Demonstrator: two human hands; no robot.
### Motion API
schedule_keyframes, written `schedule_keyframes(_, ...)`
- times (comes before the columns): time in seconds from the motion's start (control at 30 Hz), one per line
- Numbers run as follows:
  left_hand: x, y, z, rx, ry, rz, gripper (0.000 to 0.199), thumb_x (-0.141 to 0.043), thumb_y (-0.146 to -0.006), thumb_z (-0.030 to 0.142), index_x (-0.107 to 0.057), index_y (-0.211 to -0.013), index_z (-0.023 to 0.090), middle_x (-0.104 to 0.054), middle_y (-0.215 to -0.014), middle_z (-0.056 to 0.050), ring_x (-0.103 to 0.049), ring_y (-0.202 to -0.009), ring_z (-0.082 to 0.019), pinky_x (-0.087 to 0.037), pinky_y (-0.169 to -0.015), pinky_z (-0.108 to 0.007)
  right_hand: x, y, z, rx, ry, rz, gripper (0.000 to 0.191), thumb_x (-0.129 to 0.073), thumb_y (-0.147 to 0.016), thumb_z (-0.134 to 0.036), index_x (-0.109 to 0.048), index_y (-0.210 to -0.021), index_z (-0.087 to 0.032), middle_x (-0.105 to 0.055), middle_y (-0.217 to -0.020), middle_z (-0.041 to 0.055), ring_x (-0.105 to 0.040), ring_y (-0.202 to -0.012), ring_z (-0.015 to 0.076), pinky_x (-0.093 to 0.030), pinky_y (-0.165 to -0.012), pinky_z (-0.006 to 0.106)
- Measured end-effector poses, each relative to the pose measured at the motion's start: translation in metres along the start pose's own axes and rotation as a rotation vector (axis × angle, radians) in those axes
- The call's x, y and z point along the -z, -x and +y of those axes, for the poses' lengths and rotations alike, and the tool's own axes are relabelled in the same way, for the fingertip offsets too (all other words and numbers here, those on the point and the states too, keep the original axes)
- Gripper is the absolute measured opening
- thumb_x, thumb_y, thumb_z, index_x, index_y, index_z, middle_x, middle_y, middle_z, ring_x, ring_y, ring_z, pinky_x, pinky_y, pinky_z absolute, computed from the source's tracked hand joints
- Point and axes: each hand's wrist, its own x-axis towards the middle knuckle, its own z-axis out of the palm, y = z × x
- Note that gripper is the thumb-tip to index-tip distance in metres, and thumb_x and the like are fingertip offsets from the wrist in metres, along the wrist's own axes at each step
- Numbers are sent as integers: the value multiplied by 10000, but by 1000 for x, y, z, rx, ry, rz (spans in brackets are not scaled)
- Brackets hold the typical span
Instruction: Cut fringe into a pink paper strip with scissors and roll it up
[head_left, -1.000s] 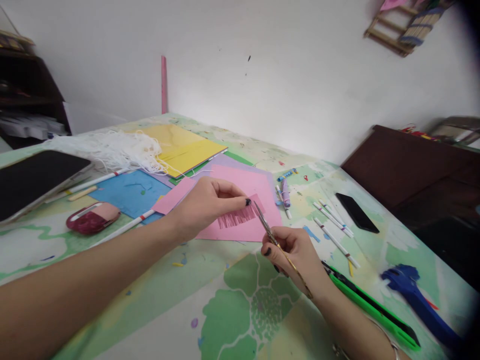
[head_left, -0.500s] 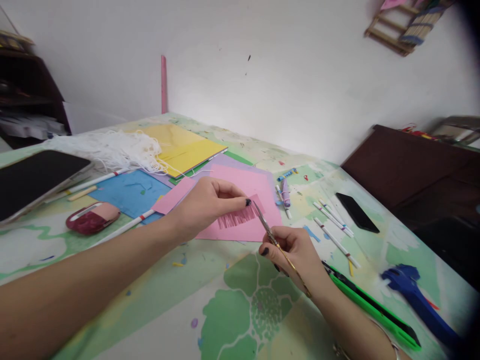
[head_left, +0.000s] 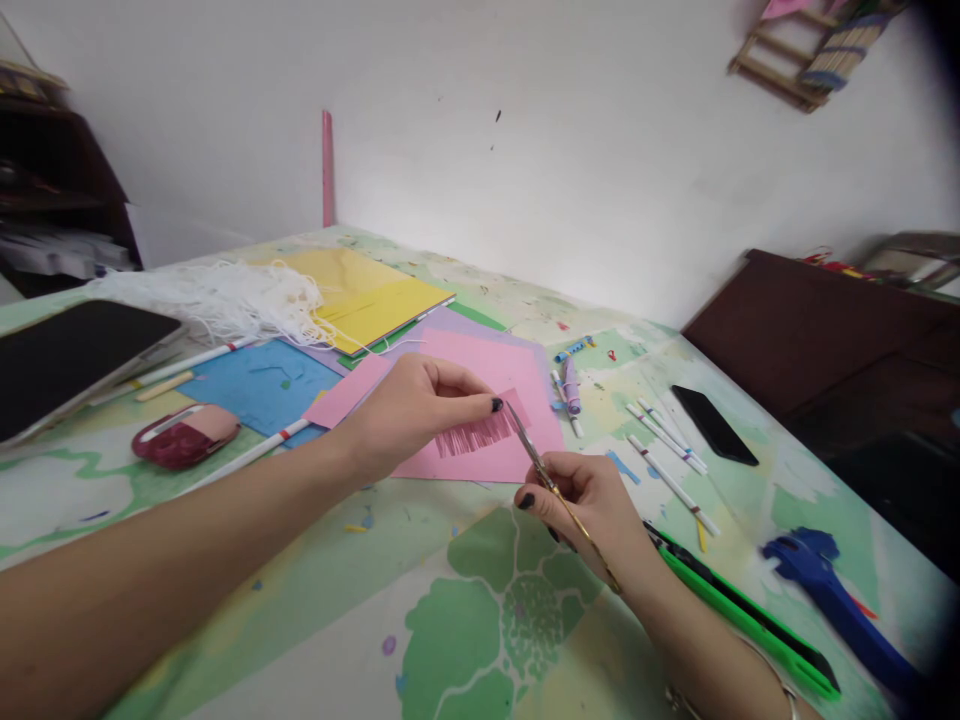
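Observation:
Between the thumb and fingers of my left hand [head_left: 427,405] is a pink paper strip [head_left: 480,432], its lower edge cut into a fine fringe. My right hand [head_left: 585,500] grips a pair of scissors [head_left: 555,485] with gold-coloured handles. The scissor tips touch the strip near its right end, close to my left thumb. Beneath the strip lies a larger pink sheet [head_left: 517,365], on top of a lilac sheet [head_left: 450,325]. Part of the strip is hidden behind my left fingers.
To the left are a blue sheet [head_left: 247,385], a maroon mouse [head_left: 184,437], a tangle of white string [head_left: 232,300] and a yellow sheet [head_left: 382,300]. On the right lie white sticks [head_left: 671,485], a black phone [head_left: 714,425], a green box cutter [head_left: 750,615] and a blue tool [head_left: 832,590].
Almost nothing differs. My right thumb and hand have shifted very slightly on the scissors; the strip and my left hand keep their place.

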Motion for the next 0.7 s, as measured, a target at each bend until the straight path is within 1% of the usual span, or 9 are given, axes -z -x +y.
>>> schedule_keyframes(0.4,0,-1,-3,-13,7,-4,156,-667,-720,301,-730,-761,164,-705,-730,-43,-594,-658,-144,-438,-585,-244,0,-1,-2,-22,49,34,406,-736,-598,-507,-528,-527,-165,-331,-402,-72,-307,-386,67,-196,-369,212)
schedule_keyframes(0.7,0,-1,-1,-15,9,0,148,-666,-715,288,-728,-759,161,-708,-723,-46,-601,-647,-141,-445,-585,-244,-1,-1,-4,-31,20,41,414,-748,-578,-509,-522,-513,-167,-344,-384,-74,-305,-365,61,-193,-350,209)
